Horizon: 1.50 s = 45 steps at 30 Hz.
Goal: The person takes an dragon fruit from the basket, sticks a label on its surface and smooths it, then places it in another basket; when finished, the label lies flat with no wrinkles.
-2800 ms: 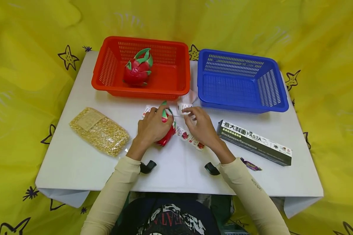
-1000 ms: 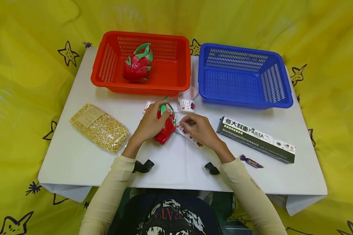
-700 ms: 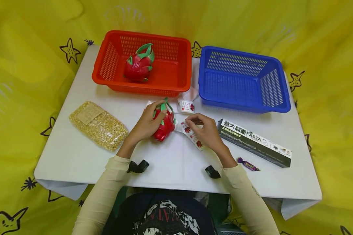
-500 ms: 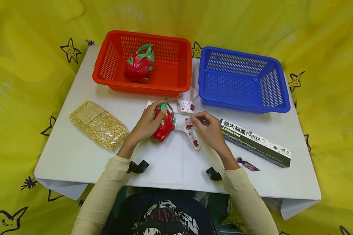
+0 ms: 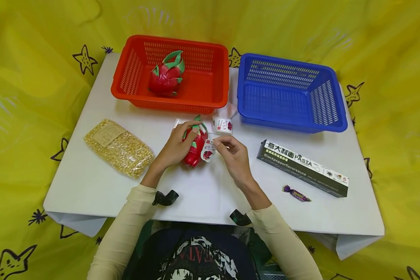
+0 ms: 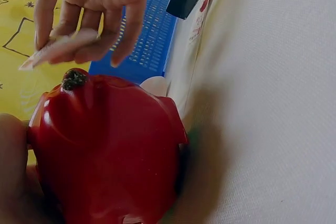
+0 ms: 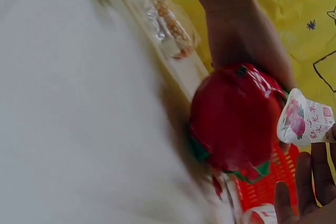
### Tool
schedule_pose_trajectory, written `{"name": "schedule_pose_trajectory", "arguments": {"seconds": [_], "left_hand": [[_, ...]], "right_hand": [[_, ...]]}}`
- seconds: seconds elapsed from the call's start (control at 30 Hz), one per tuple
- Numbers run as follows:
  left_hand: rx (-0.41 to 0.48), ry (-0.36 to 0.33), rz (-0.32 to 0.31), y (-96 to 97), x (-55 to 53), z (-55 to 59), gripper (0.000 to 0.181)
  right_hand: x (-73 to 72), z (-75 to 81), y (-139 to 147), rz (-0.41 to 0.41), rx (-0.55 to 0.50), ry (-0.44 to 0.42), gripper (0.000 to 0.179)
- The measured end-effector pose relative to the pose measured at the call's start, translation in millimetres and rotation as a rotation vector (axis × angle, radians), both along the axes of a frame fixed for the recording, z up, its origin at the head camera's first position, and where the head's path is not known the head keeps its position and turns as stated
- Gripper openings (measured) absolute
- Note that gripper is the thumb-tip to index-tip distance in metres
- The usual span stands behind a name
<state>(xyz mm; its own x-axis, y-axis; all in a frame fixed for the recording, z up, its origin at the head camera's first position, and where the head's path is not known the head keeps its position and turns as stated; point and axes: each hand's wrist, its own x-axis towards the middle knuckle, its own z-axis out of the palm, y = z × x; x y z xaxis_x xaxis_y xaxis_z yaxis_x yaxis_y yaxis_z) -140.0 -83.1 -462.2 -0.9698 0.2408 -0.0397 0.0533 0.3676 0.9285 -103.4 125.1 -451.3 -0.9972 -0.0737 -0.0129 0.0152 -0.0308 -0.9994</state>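
Observation:
My left hand (image 5: 176, 146) grips a red dragon fruit (image 5: 195, 146) with green tips that lies on the white table (image 5: 203, 190); the fruit fills the left wrist view (image 6: 105, 148) and shows in the right wrist view (image 7: 233, 121). My right hand (image 5: 232, 153) pinches a small white sachet (image 5: 208, 150) printed with red fruit, held right beside the dragon fruit; the sachet also shows in the right wrist view (image 7: 304, 116). A second sachet (image 5: 222, 125) lies just beyond. Another dragon fruit (image 5: 166, 76) sits in the red basket (image 5: 220, 77).
An empty blue basket (image 5: 332, 116) stands at the back right. A bag of corn kernels (image 5: 119, 147) lies at the left, a black pasta box (image 5: 302, 168) and a purple wrapped candy (image 5: 296, 193) at the right. Yellow cloth surrounds the table.
My right hand lifted the sachet strip off the table and brought it left, up against the dragon fruit. My left hand has kept its grip on the fruit.

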Motion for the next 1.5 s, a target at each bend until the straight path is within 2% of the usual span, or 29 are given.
{"name": "schedule_pose_trajectory", "arguments": {"seconds": [0.2, 0.47, 0.73, 0.97, 1.1, 1.27, 1.4, 1.5], "left_hand": [[0.001, 0.005, -0.008, -0.2, -1.3, -0.1, 0.044], [-0.003, -0.007, -0.015, -0.4, -1.6, 0.6, 0.044], [-0.024, -0.06, -0.039, -1.0, -1.0, 0.9, 0.051], [-0.058, -0.03, -0.05, -2.4, 1.6, 0.2, 0.058], [-0.055, -0.043, -0.045, -2.0, 2.5, -0.1, 0.061], [-0.058, -0.039, -0.016, 0.8, 0.7, -0.1, 0.059], [-0.072, -0.03, -0.01, 1.2, -1.1, 0.0, 0.058], [-0.084, -0.035, -0.043, -0.7, -2.2, -0.8, 0.061]], "right_hand": [[2.8, -9.5, -13, -0.035, -0.009, -0.031, 0.02], [1.8, -19.8, -20, -0.079, 0.013, -0.016, 0.021], [-4.0, -32.3, -27, -0.095, 0.063, -0.013, 0.022], [-9.2, -41.8, -26, -0.078, 0.167, 0.023, 0.031], [-10.3, -44.0, -20, -0.03, 0.216, -0.001, 0.038], [-13.1, -39.1, -5, 0.108, 0.3, 0.035, 0.053], [-18.0, -37.5, 7, 0.216, 0.485, 0.09, 0.078], [-23.2, -39.6, 11, 0.258, 0.642, 0.148, 0.092]]}}
